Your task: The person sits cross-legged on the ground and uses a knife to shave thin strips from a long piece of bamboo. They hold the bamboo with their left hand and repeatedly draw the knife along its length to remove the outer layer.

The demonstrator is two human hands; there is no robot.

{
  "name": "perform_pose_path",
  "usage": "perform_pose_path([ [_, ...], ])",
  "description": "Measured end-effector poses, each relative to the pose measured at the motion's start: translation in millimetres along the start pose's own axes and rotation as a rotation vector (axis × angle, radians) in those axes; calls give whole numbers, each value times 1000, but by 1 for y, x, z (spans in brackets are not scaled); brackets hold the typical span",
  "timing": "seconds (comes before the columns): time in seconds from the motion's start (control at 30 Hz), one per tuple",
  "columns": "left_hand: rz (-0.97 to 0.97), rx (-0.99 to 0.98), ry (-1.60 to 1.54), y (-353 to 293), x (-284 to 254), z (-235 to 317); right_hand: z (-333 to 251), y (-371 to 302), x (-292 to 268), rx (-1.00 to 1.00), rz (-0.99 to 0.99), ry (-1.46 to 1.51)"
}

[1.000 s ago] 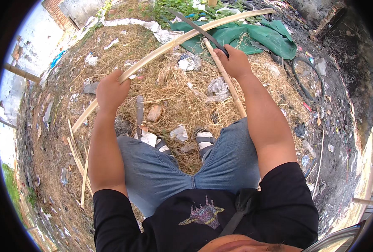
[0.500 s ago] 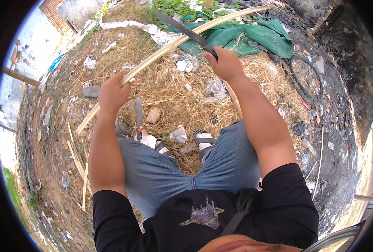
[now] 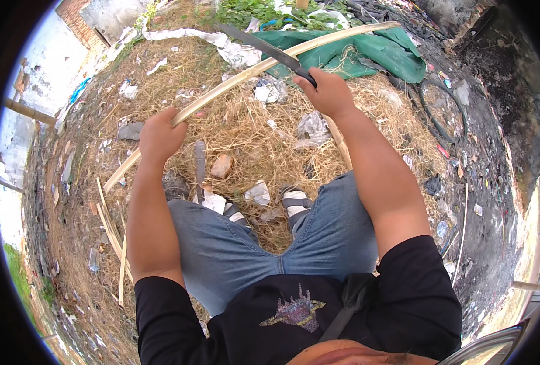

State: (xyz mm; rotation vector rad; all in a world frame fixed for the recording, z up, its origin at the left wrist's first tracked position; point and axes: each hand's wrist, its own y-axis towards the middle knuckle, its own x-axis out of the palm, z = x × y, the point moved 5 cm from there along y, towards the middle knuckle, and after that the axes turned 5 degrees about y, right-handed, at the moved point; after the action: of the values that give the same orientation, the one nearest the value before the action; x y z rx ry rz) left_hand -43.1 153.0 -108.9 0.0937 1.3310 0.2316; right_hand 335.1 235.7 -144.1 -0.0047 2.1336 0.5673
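Observation:
A long pale bamboo strip (image 3: 233,80) runs slantwise across the view from lower left to upper right. My left hand (image 3: 163,135) is closed around it towards its lower end, which sticks out past the wrist. In my right hand (image 3: 326,92) is a machete (image 3: 264,47), gripped by its black handle. Its dark blade points to the upper left and crosses the strip near the handle; whether the edge touches the strip, I cannot tell. A second blade (image 3: 200,167) stands between my left forearm and my feet, its lower end hidden by my knee.
More pale strips (image 3: 113,234) lie beside my left forearm. A green tarp (image 3: 373,55) spreads beyond the blade. Dry straw, a brick piece (image 3: 222,165) and scraps of plastic litter the ground. A black hose loop (image 3: 443,109) lies at right, near a dark wall (image 3: 519,79).
The strip's far end has dipped lower, and its near end has shifted slightly left and down. The machete has moved slightly down and left. Both hands keep their holds.

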Motion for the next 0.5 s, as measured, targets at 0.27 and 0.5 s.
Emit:
perform_pose_path([
  [0.27,127,30,27,-5,-7,0,46,-1,-18,250,81,201],
  [0.5,49,-3,-80,3,-2,-5,6,2,-15,36,47,45],
])
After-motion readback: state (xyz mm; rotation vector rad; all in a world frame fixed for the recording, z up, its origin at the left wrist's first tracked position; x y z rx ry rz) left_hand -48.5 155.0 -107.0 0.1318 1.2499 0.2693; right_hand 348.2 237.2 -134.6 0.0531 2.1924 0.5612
